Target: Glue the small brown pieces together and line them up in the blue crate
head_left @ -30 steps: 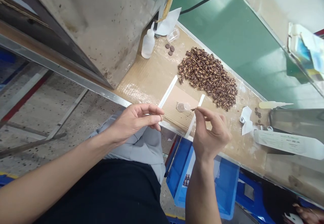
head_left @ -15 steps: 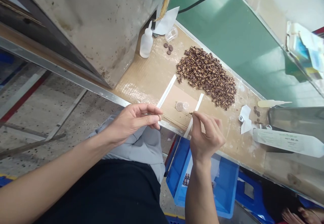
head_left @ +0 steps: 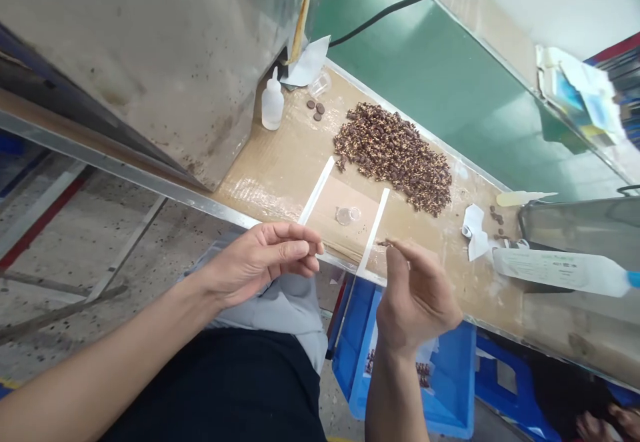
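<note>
My right hand (head_left: pixel 417 289) is closed in a pinch over the table's near edge, and a small dark brown piece (head_left: pixel 384 243) sticks out from its fingertips. To the left, my left hand (head_left: pixel 270 259) hovers at the edge with thumb and fingers brought together; whatever lies between them is too small to make out. Beyond and between the hands, a small clear round dish (head_left: pixel 348 215) sits on a cardboard patch (head_left: pixel 345 195) flanked by two white strips (head_left: pixel 317 189). Behind it spreads a large heap of small dark brown pieces with brass-coloured bits (head_left: pixel 395 155).
A white squeeze bottle (head_left: pixel 273 103) stands by the metal cabinet (head_left: pixel 165 62) at left. At right lie crumpled white paper (head_left: pixel 475 232) and a large white bottle (head_left: pixel 565 272). Below the edge sits a blue crate (head_left: pixel 450 389). Another person's hands (head_left: pixel 605 425) show at bottom right.
My right hand has moved down and slightly right, away from the dish, still pinching the small piece. My left hand is slightly lower. The view has shifted a little.
</note>
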Motion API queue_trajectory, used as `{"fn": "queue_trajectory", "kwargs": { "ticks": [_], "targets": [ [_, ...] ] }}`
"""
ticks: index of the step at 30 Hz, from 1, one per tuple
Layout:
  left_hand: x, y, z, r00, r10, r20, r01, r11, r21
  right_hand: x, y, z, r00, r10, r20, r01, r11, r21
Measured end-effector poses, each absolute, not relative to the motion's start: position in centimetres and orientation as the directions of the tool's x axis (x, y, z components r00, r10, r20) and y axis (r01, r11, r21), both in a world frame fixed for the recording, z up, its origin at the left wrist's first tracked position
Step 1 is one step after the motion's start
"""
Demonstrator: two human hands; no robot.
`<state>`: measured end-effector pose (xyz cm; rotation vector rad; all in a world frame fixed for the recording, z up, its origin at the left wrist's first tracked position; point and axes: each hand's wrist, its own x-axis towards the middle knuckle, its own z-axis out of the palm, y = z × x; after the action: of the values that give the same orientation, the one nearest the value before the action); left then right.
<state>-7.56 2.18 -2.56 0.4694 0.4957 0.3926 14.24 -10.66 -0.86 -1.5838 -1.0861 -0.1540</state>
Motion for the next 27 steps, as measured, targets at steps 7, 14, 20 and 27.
{"fn": "queue_trajectory", "kwargs": {
  "ticks": [7, 14, 20, 27],
  "targets": [
    [-7.3, 1.8, -2.7, 0.832, 0.438, -0.341, -0.265, 0.853, 0.449, 10.5, -10.5, 1.2, 0.589, 0.68, 0.437, 0.441, 0.183, -0.879],
    [-7.0, 1.6, -2.3, 0.842, 0.428, -0.329, -0.273, 0.863, 0.425, 9.2, -9.8, 1.6, 0.574, 0.747, 0.336, 0.286, 0.201, -0.937],
    [-6.9, 1.3, -2.3, 0.825, 0.442, -0.352, -0.275, 0.858, 0.434, 8.8, -9.8, 1.3, 0.594, 0.76, 0.266, 0.215, 0.168, -0.962],
    [-6.4, 0.8, -2.8, 0.796, 0.484, -0.363, -0.312, 0.843, 0.439, 8.1, -9.5, 1.6, 0.623, 0.75, 0.222, 0.171, 0.146, -0.974]
  ]
}}
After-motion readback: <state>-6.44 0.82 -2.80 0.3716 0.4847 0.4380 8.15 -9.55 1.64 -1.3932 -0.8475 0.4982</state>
